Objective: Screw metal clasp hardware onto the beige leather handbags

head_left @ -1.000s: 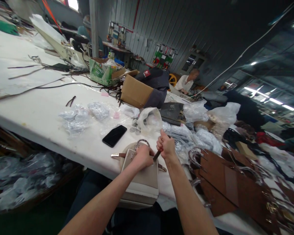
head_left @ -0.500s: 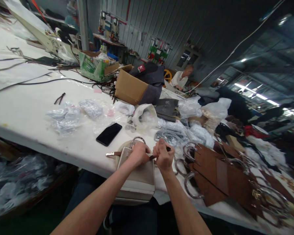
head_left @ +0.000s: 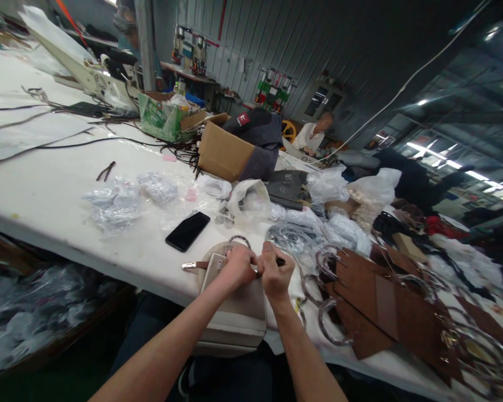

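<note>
A cream handbag (head_left: pixel 235 321) rests in front of me at the table edge, partly over my lap. Its ring-shaped handle (head_left: pixel 238 240) stands up at the top. A brown strap (head_left: pixel 201 265) with a shiny metal end sticks out to the left of the bag. My left hand (head_left: pixel 240 265) is closed over the bag's top, pinching the strap, most of which it covers. Close against it on the right, my right hand (head_left: pixel 275 271) is closed in a fist. A dark slim end pokes out of that fist; whether it is a tool or strap is unclear.
A black phone (head_left: pixel 188 231) lies left of the bag, near crumpled plastic packets (head_left: pixel 117 204). Brown leather bag pieces (head_left: pixel 377 301) with ring handles cover the table at right. Behind stand a cardboard box (head_left: pixel 224 151) and a green box (head_left: pixel 161 117). Two people sit farther back.
My right hand has come left, nearer to my left hand, and the stretch of brown strap between them has shortened. The view has shifted slightly. The bag stays in place.
</note>
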Demonstrator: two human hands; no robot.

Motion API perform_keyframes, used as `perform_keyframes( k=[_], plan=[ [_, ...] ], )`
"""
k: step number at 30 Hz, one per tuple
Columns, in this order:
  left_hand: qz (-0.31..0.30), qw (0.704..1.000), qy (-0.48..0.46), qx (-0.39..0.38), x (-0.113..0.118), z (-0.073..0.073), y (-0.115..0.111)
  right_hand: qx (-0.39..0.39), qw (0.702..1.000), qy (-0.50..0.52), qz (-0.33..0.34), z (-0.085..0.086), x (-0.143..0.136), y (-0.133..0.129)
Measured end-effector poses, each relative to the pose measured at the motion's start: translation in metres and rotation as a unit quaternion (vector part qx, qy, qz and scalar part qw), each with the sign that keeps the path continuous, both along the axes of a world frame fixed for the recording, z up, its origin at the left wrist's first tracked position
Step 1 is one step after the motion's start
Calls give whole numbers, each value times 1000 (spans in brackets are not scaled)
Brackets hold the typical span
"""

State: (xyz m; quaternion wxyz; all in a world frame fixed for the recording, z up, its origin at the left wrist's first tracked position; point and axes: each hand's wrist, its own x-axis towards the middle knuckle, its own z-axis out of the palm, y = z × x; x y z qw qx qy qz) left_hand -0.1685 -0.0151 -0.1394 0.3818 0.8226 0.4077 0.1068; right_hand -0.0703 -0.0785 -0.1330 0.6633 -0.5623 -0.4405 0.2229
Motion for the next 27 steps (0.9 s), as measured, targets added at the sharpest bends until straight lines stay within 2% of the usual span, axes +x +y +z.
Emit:
perform_keyframes(
  k=[3, 5, 8, 9, 11, 13, 15, 18, 20, 23, 27],
  plan=[
    [9, 1000, 0, 20, 2, 4, -9, -5, 1000, 13, 19, 2, 0, 0],
    [11, 997, -61, 37, -8, 13, -16, 2, 999, 28, 17, 4, 2, 0],
    [21, 972, -221, 77, -48, 31, -19, 0, 999, 40, 20, 7, 6, -1],
    [47, 961, -254, 100, -65, 36, -15, -4, 998, 48, 31, 8, 8, -2],
    [130, 949, -244, 152, -100, 39, -3, -8, 995, 78, 54, 11, 11, -1],
    [202, 949, -205, 127, -126, 30, 9, -8, 992, 108, 62, 14, 13, 1],
    [219, 960, -164, 66, -137, 11, 16, 3, 991, 127, 52, 18, 12, 3],
    [194, 969, -151, -17, -133, -22, 13, 52, 986, 157, 34, 24, -1, 6],
    [191, 968, -158, -49, -125, -37, 9, 81, 980, 175, 47, 27, -16, 8],
    [206, 965, -153, -45, -119, -45, 6, 89, 975, 182, 85, 24, -45, 16],
    [198, 965, -168, -40, -121, -43, 8, 88, 975, 177, 100, 14, -75, 30]
  ],
)
